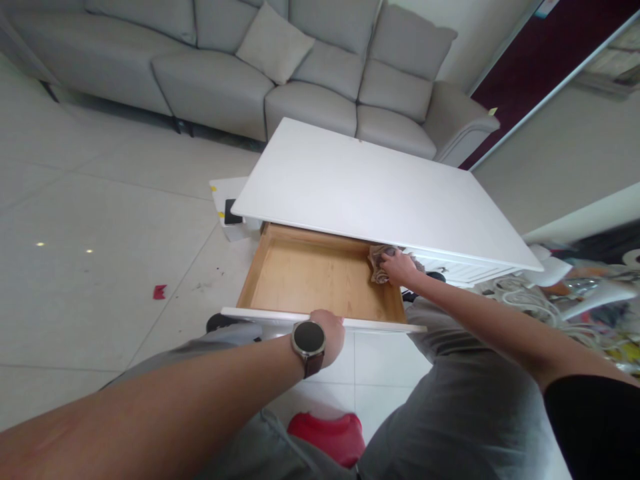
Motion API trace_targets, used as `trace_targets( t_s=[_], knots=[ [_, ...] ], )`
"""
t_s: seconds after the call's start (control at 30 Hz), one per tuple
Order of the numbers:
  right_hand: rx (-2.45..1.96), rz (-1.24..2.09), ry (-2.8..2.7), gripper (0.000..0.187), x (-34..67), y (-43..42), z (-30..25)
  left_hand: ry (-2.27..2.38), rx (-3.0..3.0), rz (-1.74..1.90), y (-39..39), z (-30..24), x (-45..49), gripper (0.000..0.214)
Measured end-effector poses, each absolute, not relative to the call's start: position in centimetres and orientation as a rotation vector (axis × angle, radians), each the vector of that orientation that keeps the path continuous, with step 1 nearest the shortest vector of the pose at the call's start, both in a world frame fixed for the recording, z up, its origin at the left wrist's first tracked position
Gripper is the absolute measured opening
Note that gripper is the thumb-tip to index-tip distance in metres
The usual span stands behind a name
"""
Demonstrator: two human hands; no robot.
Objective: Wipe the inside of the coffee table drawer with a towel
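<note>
A wooden drawer (310, 273) is pulled out from a white coffee table (380, 187). My left hand (330, 333), with a watch (309, 338) on its wrist, grips the white drawer front (377, 325) near its middle; the fingertips are hidden behind the edge. At the drawer's right side my right hand (400, 267) is closed round a crumpled brownish cloth (378, 265). The cloth lies against the inner back right corner and partly hangs over the side wall. Nothing else shows inside the drawer.
A grey sofa (215, 77) with a cushion (275, 43) stands behind the table. A white box (235, 230) sits at its left. Cables and clutter (530, 300) lie at the right. A red stool (330, 437) is below me, and a red scrap (159, 292) lies on the floor.
</note>
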State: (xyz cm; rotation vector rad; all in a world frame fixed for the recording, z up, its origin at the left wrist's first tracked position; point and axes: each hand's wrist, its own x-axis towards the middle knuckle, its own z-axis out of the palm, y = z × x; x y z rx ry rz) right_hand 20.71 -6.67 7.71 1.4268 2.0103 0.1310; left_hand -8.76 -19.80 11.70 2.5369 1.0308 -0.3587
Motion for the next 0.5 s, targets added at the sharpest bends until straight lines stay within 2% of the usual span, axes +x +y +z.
trace_targets(
  t_s=[0.1,0.33,0.5],
  knots=[
    [1.467,0.143,1.978,0.041,20.9,-6.2,5.9,1.05,2.486,-0.486,-19.8,12.2,-8.8,0.043],
    [1.502,0.012,1.925,0.047,18.5,-7.6,2.8,1.04,2.47,-0.456,-19.6,12.7,-8.9,0.043],
    [1.379,-0.203,1.889,0.033,16.8,-10.8,2.5,1.004,2.499,-0.436,-19.5,12.4,-8.9,0.042]
  ],
)
